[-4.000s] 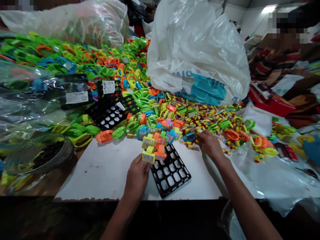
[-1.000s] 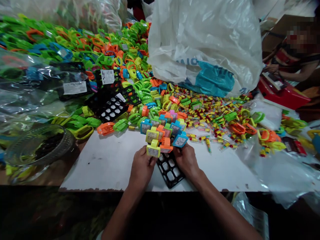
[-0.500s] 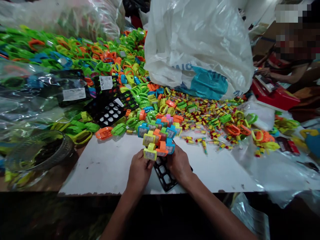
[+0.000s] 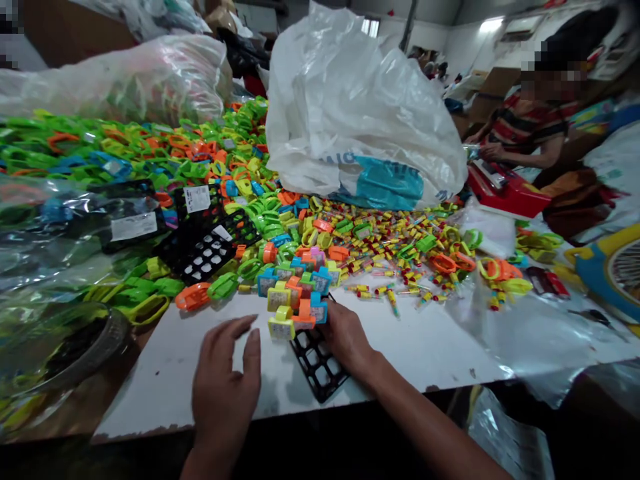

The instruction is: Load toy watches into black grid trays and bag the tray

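The left hand [image 4: 225, 387] hovers flat over the white tabletop [image 4: 175, 373], fingers spread and holding nothing, just left of the black plastic grid tray [image 4: 317, 363]. The right hand [image 4: 347, 340] rests on the tray's right edge, its fingers curled against the nearest of the colourful square-faced toy watches [image 4: 295, 297] slotted into the grid — whether it grips one I cannot tell. About ten watches stand in the tray: yellow, orange, blue, green, one pink. The near rows of cells are bare.

Half a second ago both hands flanked the yellow front watch; now the left has drawn back and opened.

Beyond the tray lies a scatter of small yellow tubes with red caps [image 4: 395, 267], too many to count, and a heap of green, orange and blue plastic straps [image 4: 165, 153]. A second black grid tray [image 4: 205, 250] lies left, near white labels too blurred to read. One big white plastic bag with a teal print [image 4: 360, 127] stands behind; its lettering is unreadable. A seated person in a striped shirt [image 4: 525, 130] works at right.
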Available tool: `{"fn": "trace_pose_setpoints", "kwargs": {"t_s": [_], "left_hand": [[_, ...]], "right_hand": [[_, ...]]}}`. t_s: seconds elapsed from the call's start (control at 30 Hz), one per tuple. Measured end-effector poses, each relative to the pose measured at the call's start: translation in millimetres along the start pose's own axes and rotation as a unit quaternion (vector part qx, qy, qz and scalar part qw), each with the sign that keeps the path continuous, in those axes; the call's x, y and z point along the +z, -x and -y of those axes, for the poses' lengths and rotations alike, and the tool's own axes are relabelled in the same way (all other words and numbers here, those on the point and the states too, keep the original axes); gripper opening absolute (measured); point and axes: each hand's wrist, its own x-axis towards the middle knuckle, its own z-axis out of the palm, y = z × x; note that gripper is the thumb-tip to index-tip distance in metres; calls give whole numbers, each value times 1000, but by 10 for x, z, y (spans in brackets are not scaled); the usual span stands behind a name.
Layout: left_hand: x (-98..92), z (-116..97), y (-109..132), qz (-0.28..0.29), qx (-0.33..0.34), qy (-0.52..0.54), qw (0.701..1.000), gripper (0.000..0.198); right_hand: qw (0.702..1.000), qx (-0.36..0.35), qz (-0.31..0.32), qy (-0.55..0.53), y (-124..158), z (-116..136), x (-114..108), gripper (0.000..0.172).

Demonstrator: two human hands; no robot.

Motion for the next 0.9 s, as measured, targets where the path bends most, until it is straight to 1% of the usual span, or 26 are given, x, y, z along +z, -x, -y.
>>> {"fn": "trace_pose_setpoints", "kwargs": {"t_s": [0.03,0.07,0.1,0.13,0.17,0.2,0.27,0.3,0.37,0.4,0.43,0.47,0.5,0.57,0.63,0.67,0.73,0.8,0.83,0.87,0.9], "left_hand": [[-56,-91,-103,-7,47,-12,999,32],[-78,-178,-222,10,116,-21,993,38],[-64,-257,-350,43,187,-36,981,44],[-19,-323,-476,79,242,-58,965,50],[48,-373,-592,113,278,-84,950,55],[127,-406,-689,143,295,-113,938,58],[281,-432,-816,184,296,-158,924,60],[341,-431,-845,196,292,-171,921,59],[406,-424,-849,203,285,-182,919,56],[415,-425,-836,203,284,-185,919,55],[414,-431,-821,202,282,-187,919,54],[408,-440,-809,203,278,-189,920,54],[401,-452,-800,204,274,-191,920,54],[390,-473,-796,206,267,-192,921,54],[385,-485,-802,208,266,-191,922,54],[383,-488,-805,211,266,-191,921,54],[376,-496,-808,218,260,-193,921,54],[370,-506,-807,226,251,-198,920,54],[368,-512,-807,230,248,-200,919,54],[369,-516,-807,234,246,-201,919,55],[371,-519,-808,236,245,-200,919,55]], "right_hand": [[1000,-7,2,3,-6,-6,25,17],[1000,-13,3,7,-10,-6,58,16],[1000,-20,0,10,-11,-2,96,17],[1000,-27,-4,11,-9,5,134,20],[999,-34,-7,7,-7,9,163,22],[999,-44,-5,-3,-6,7,176,24],[997,-65,12,-44,-21,-36,125,23],[995,-70,13,-66,-46,-82,53,22],[995,-56,-16,-82,-153,-226,-174,21],[996,-28,-65,-63,-242,-320,-310,22],[996,-6,-82,-30,-355,-423,-445,23],[994,21,-104,25,-486,-525,-568,23],[987,56,-113,95,-626,-621,-670,23],[976,85,-57,194,-897,-763,-800,22],[970,87,-14,226,-1093,-826,-851,22],[971,83,-6,224,-1149,-832,-861,22],[972,76,-7,222,-1164,-809,-872,22],[976,66,-27,206,-1055,-760,-871,21],[982,65,-45,171,-962,-726,-860,20],[990,67,-61,108,-849,-686,-836,19],[995,74,-67,20,-723,-636,-796,18]]}}
